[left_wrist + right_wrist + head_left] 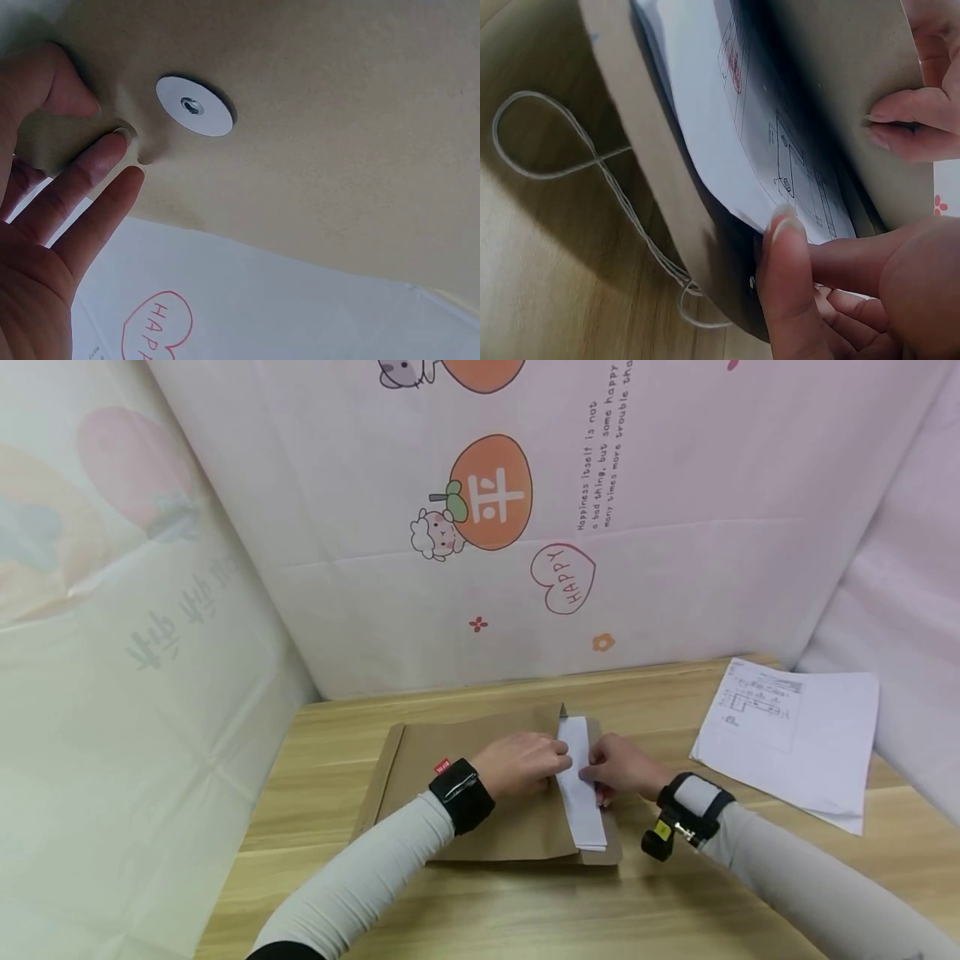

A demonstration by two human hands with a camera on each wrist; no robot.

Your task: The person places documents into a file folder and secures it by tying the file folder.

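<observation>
A brown paper document envelope (pixel 495 831) lies on the table, its open end facing right. Several white sheets (pixel 582 814) poke out of that opening; drawings and a red mark show on them in the right wrist view. My left hand (pixel 525 763) pinches the envelope's upper layer near the opening, lifting it off the sheets. With thumb and fingers, my right hand (pixel 621 767) pinches the outer edge of the sheets, beside the envelope's lower layer. A round white button (pixel 210 118) sits on the envelope near the left fingers. A thin pale string (pixel 619 202) hangs from the envelope's edge.
Another stack of white sheets (pixel 813 743), the top one printed, lies at the table's right side. A small red tag (pixel 442 766) shows near the left wrist. Printed white sheeting (pixel 360 610) encloses the wooden table (pixel 330 735) at the back and sides.
</observation>
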